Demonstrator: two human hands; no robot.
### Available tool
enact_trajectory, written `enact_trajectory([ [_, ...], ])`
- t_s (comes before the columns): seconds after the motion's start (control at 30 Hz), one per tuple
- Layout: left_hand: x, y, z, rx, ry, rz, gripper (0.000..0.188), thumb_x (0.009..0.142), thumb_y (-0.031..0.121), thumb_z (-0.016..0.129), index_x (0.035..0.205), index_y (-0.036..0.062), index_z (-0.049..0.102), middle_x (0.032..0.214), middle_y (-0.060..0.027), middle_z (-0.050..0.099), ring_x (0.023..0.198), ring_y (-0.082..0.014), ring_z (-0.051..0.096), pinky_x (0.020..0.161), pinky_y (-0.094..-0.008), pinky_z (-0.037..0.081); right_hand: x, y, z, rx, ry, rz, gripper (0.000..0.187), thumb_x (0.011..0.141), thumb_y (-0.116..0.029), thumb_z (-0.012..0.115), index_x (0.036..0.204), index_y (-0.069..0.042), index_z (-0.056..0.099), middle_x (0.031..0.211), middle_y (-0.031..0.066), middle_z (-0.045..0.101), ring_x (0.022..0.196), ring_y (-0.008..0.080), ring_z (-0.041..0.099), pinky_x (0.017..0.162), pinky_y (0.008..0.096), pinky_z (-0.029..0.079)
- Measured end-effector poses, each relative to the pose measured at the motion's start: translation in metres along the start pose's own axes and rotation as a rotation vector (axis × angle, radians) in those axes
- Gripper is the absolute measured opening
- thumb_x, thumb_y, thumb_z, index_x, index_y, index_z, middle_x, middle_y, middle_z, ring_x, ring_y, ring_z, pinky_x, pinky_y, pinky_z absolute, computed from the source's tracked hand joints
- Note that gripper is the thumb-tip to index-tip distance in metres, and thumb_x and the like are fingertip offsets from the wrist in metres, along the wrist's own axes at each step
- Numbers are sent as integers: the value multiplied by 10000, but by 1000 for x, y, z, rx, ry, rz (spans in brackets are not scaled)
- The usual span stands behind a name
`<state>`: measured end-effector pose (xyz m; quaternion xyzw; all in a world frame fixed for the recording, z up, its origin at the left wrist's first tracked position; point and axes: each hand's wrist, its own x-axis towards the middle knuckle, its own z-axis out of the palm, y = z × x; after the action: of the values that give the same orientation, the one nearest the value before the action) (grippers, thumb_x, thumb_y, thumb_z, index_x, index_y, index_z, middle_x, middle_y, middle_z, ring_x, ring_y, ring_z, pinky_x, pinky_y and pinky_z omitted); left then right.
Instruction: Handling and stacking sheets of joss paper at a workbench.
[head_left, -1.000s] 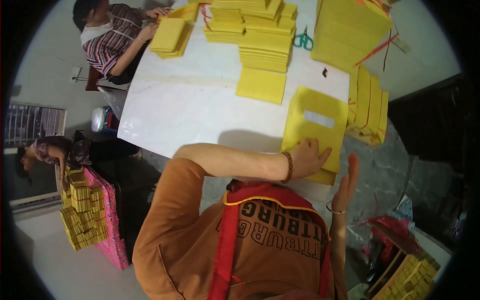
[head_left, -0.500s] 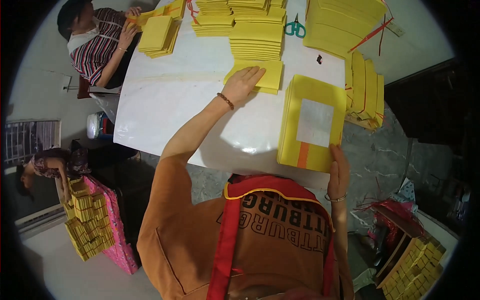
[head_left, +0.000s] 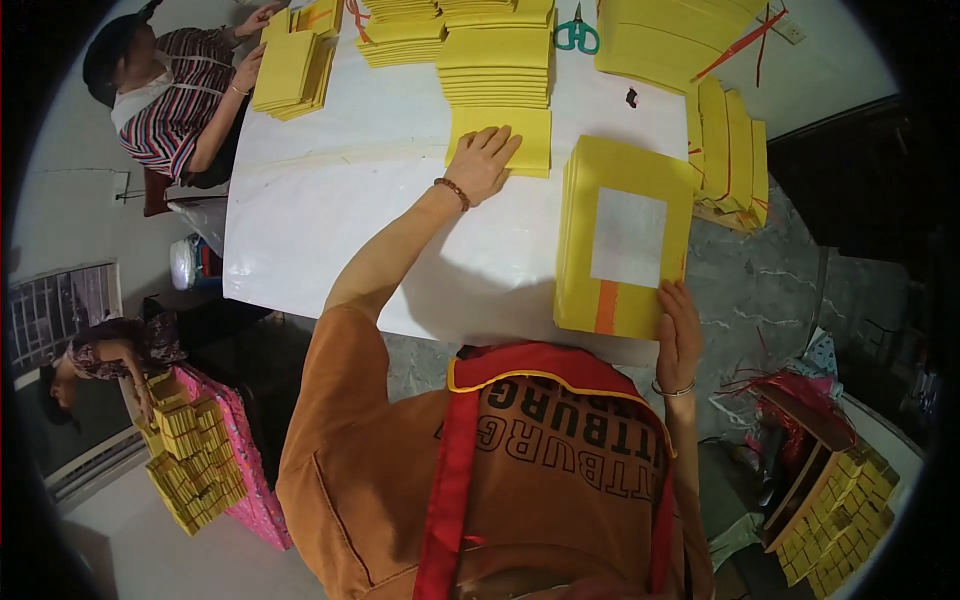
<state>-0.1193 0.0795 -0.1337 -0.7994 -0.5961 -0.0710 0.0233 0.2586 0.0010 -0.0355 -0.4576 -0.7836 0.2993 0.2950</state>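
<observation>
The person's left hand [head_left: 482, 163] lay open, palm down, on the yellow paper bundle [head_left: 531, 138] nearest the person in the overlapping row. The right hand [head_left: 678, 322] was open, its fingers against the right edge of the larger yellow paper stack [head_left: 580, 240], which bore a pale rectangle [head_left: 629, 237] and an orange strip [head_left: 606, 306]. I saw both items on the white counter [head_left: 330, 215], with green-handled scissors [head_left: 577, 38] beyond.

L fingers [head_left: 497, 140] touch ylw paper [head_left: 535, 140], R fingers [head_left: 674, 302] ylw stack [head_left: 630, 165]
</observation>
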Motion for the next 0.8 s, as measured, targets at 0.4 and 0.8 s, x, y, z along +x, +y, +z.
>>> enact_trajectory([
  [0.4,-1,7,9,57,23,-97,559,863,450,485,1284,85,442,1357,-141,379,1220,-293,372,974,-481,306,1,0,-3,-91,-25,-73,246,828,-99,570,1059,-29,615,1159,128,562,1131,318,475,958,392,365],
  [0.8,-28,177,-125,-497,72,430,258,717,163,674,944,54,619,906,-104,594,836,-278,564,719,-359,453,11,10,-3,-67,29,-131,210,791,-98,618,994,-53,641,1091,91,578,1047,279,499,906,366,392],
])
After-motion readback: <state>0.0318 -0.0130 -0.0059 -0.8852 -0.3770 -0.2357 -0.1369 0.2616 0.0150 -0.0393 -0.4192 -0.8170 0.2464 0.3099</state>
